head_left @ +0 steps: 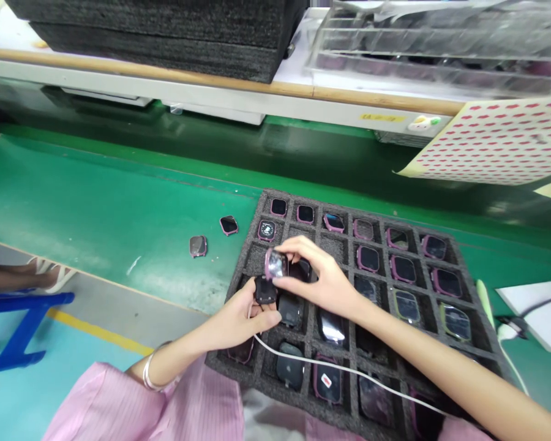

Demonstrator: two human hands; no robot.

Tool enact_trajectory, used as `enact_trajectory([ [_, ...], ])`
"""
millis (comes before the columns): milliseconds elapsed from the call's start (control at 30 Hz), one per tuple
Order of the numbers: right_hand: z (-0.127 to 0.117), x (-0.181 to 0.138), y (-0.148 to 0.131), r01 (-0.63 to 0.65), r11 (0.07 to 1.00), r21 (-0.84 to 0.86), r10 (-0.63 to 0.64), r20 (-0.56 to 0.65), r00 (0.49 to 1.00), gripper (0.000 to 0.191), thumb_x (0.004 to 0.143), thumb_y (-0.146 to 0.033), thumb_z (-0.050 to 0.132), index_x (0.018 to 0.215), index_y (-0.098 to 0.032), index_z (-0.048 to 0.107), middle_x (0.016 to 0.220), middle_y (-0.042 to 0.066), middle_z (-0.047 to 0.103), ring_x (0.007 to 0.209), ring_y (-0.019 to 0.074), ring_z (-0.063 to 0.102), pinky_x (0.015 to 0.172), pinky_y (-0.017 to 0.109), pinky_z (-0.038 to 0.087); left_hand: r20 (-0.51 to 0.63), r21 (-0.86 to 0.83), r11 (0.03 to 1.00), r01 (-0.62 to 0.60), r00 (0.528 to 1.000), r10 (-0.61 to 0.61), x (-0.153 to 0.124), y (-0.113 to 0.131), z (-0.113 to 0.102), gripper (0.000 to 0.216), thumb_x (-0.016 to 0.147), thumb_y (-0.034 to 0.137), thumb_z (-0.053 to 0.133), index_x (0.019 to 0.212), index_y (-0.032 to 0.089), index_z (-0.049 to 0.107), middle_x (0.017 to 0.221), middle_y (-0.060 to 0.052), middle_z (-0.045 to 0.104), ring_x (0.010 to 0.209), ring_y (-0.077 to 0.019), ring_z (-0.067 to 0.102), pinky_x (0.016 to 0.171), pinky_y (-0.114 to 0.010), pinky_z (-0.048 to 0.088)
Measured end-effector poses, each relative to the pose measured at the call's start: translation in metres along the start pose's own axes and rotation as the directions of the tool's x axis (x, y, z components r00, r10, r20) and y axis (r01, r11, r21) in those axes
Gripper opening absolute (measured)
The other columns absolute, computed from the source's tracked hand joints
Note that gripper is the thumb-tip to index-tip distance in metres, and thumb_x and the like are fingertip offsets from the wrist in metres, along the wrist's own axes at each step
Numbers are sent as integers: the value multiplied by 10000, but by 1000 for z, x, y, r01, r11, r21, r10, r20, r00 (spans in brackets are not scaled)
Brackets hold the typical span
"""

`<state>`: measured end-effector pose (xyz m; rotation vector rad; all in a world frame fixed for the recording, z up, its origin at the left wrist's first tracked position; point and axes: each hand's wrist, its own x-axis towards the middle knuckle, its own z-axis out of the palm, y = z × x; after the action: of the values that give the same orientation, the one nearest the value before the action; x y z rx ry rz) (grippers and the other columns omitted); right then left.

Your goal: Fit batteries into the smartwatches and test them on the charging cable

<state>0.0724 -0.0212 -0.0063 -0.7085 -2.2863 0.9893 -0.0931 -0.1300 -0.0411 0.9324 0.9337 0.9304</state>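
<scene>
My right hand (310, 275) pinches a smartwatch body (276, 264) with a purple-pink case and shiny dark face, tilted above the foam tray. Just below it, my left hand (252, 312) grips a small black square charging piece (265, 290). A white cable (349, 369) runs from that hand rightward across the tray. Whether the watch touches the black piece, I cannot tell. Under both hands lies the dark grey foam tray (282, 191), its compartments holding several strapless watch bodies. One watch (267, 230) shows a lit round dial.
Two loose watches (228, 225) (198, 246) lie on the green table (96, 202) left of the tray. Black foam blocks (165, 37) and clear plastic trays (422, 49) stand on the shelf behind. At right lies a white pad (544, 312). A blue stool (18, 331) stands at left.
</scene>
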Motion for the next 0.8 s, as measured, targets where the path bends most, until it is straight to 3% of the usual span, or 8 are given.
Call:
enact_trajectory([
  [100, 8, 15, 12, -52, 990, -131, 51, -18, 999, 330, 769, -276, 707, 1064, -187, 587, 1017, 79, 578, 885, 223, 570, 779, 396, 502, 94, 13, 999, 52, 994, -53, -1, 3, 0, 324, 780, 354, 673, 985, 175, 496, 857, -10, 536, 726, -116, 504, 650, -240, 419],
  [267, 12, 17, 7, 76, 848, -525, 22, 178, 984, 415, 792, -225, 678, 1178, -151, 543, 1134, 134, 558, 1046, 308, 517, 825, 469, 472, 72, 19, 997, 75, 995, -76, -1, 13, 2, 268, 800, 303, 645, 1006, 155, 558, 977, -59, 599, 863, -164, 556, 778, -294, 445],
  [367, -9, 8, -2, 108, 754, -648, 93, 268, 959, 218, 825, -214, 643, 1022, -124, 613, 974, 127, 606, 926, 295, 566, 781, 450, 477, 59, -13, 999, 38, 998, -37, 2, 15, 4, 273, 800, 269, 647, 1039, 154, 580, 1002, -68, 619, 998, -201, 553, 871, -321, 430],
  [467, -25, -3, -6, 118, 707, -697, 184, 343, 921, 153, 789, -236, 695, 874, -122, 639, 819, 105, 604, 789, 274, 582, 715, 418, 487, 80, -57, 998, 35, 996, -30, 7, 11, 7, 310, 788, 254, 667, 1071, 161, 583, 992, -65, 634, 1025, -212, 562, 912, -343, 420],
  [567, -24, -11, -4, 91, 662, -744, 210, 300, 931, 265, 746, -271, 742, 909, -91, 638, 866, 140, 597, 811, 290, 571, 711, 412, 490, 130, -135, 989, 67, 990, -49, 12, 5, 10, 390, 766, 241, 694, 1124, 159, 562, 1045, -82, 636, 1015, -213, 588, 938, -369, 421],
  [700, -19, -11, 1, 136, 614, -777, 204, 323, 924, 228, 757, -273, 729, 838, -79, 643, 842, 144, 595, 823, 304, 565, 701, 417, 481, 124, -178, 980, 92, 990, -70, 14, 1, 11, 411, 752, 231, 712, 1119, 147, 546, 1090, -112, 635, 1027, -214, 606, 966, -391, 419],
  [800, -26, -8, 6, 106, 696, -710, 186, 321, 929, 224, 736, -268, 740, 836, -91, 645, 819, 118, 601, 802, 285, 575, 713, 412, 478, 105, -192, 978, 82, 992, -62, 12, -1, 10, 420, 735, 229, 731, 1102, 144, 546, 1104, -126, 635, 1037, -221, 608, 963, -396, 428],
])
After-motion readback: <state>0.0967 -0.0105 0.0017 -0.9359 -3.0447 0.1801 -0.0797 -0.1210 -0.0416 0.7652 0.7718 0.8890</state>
